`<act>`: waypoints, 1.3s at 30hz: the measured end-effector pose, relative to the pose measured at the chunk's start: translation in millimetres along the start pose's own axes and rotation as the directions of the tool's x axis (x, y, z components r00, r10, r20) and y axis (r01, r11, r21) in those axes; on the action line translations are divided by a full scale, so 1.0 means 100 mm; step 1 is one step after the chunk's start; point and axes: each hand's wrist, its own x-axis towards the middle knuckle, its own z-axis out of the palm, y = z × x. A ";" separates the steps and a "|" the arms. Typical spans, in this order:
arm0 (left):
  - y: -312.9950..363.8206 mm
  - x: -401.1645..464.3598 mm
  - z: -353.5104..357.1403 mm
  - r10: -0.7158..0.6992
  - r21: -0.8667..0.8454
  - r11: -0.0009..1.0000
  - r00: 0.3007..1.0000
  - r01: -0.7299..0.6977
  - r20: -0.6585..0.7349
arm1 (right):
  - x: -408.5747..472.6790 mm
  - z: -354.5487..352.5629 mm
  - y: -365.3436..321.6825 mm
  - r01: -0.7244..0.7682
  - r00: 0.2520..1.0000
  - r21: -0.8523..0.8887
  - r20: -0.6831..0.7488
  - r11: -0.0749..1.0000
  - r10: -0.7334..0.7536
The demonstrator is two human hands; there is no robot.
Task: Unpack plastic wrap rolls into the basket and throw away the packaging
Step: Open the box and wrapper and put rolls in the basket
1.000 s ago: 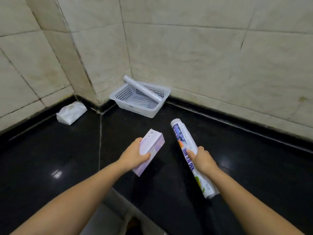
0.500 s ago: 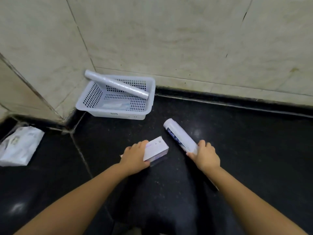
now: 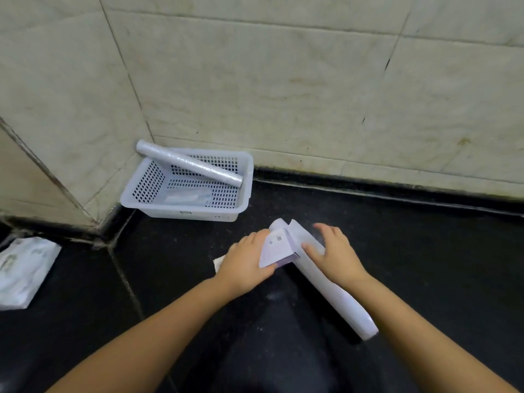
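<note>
Both hands have closed in together since half a second ago: the box and the wrapped roll, held apart then, now meet just in front of the basket [image 3: 187, 214]. The left hand [image 3: 246, 262] is curled around the small purple box [image 3: 276, 249], fingers wrapped under it, an end flap standing open. The right hand [image 3: 334, 256] lies over the long paper-wrapped roll [image 3: 334, 293], fingers spread and only loosely bent, pressing it down more than gripping it. That roll slants from the box's open end back toward the person, near end resting on the dark floor [image 3: 411, 251].

Inside the basket, one bare roll [image 3: 190, 163] already leans corner to corner, its far end poking over the rim. A white packet [image 3: 22, 270] lies well to the basket's left.

The danger, I reckon: with so light a hold, the roll could turn or skid away across that glossy floor. And the box, awkwardly pinched, might buckle or slip.
</note>
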 end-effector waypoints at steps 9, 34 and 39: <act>0.23 -0.02 -0.26 0.184 0.050 0.982 0.979 -0.180 -0.091 | -0.10 -0.40 -0.29 -0.018 0.967 0.506 0.227 0.862 -0.113; 0.47 -0.19 -0.58 0.096 -0.435 0.895 0.995 -0.100 -0.030 | -0.26 -0.69 -0.19 0.328 0.937 -0.048 -0.111 0.943 -0.331; 0.44 -0.20 -0.62 0.119 -0.353 0.928 0.993 -0.120 -0.025 | -0.33 -0.87 -0.43 0.493 0.870 -0.019 -0.010 0.870 -0.494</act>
